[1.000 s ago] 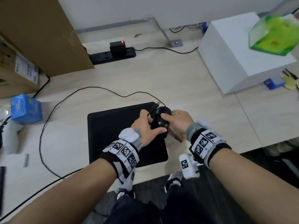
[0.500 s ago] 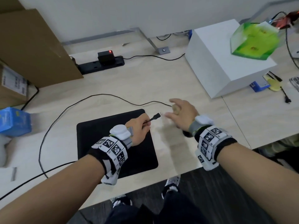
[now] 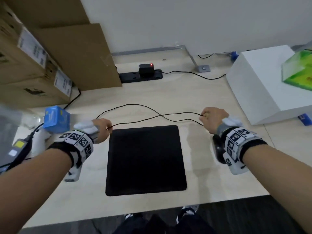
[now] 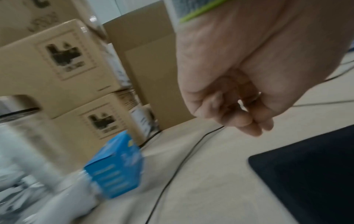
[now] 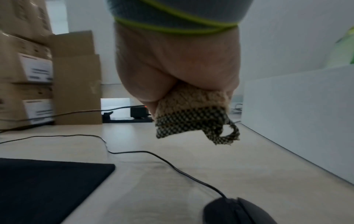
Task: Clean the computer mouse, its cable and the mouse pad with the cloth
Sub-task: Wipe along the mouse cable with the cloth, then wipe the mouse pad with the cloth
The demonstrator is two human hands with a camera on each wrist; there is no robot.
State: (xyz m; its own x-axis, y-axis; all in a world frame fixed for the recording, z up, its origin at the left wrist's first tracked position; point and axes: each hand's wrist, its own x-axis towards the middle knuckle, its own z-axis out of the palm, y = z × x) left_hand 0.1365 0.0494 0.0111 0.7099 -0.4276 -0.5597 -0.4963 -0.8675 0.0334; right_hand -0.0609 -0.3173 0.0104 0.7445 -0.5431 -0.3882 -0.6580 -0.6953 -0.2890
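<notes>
We hold the black cable stretched in the air above the far edge of the mouse pad, one end of the span in each hand. Our left hand pinches it with curled fingertips just off the pad's far-left corner. Our right hand is closed around the bunched cloth, and the cable enters that fist; the fingers are hidden, so we cannot tell how the cloth wraps it. From there the cable drops to the desk and runs to the mouse, which lies on bare wood just right of the pad, under our right wrist. The pad lies flat, its near edge close to the desk's front edge. Beyond the cable, open desk reaches back to the power strip. Cardboard boxes and a blue box crowd the left; a white box bounds the right.
</notes>
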